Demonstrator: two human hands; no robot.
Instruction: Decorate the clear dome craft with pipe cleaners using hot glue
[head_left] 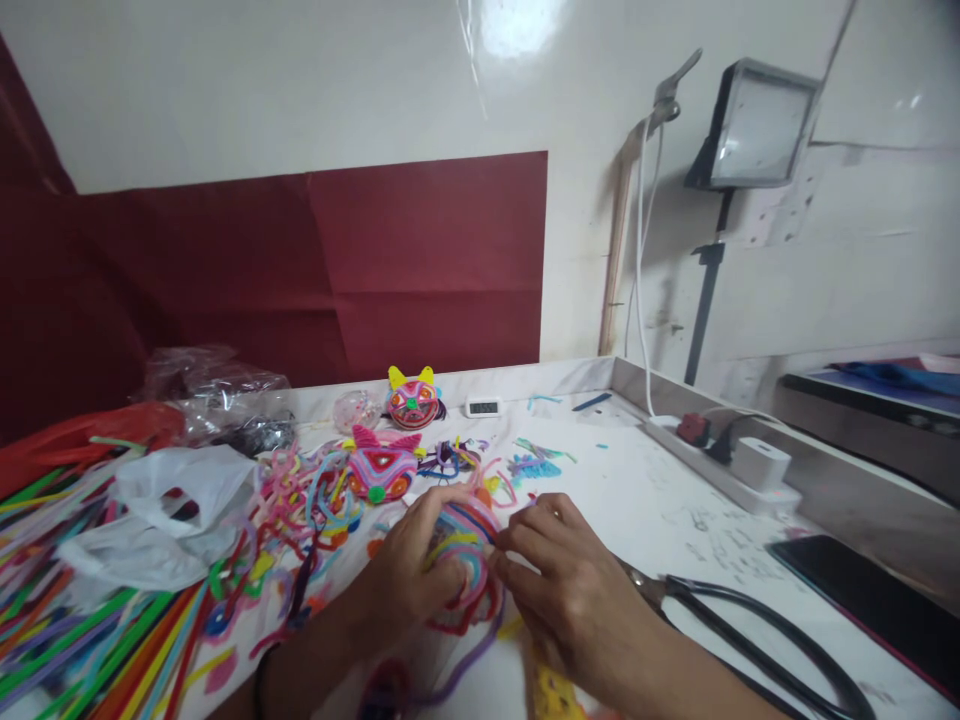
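Observation:
A round craft piece (pixel 466 535) wrapped in striped pipe cleaners, pink, blue and yellow, sits in my left hand (pixel 420 560), whose fingers and thumb close around its left side. At the piece's right edge, my right hand (pixel 555 575) has its fingertips pinched together. From there a purple pipe cleaner (pixel 480 645) curves down toward the table's front; the pinched part is mostly hidden by my fingers. Just beyond stands a pink cat-like pipe-cleaner face (pixel 381 465) with a green nose. A similar face with yellow ears (pixel 412 398) is farther back.
Loose pipe cleaners (pixel 97 630) and a white plastic bag (pixel 169 510) cover the left side. Large black-handled scissors (pixel 739 620) lie beside my right forearm. A phone (pixel 870 600), a power strip (pixel 720 465), a small digital clock (pixel 483 407) and a lamp (pixel 765 125) are also around.

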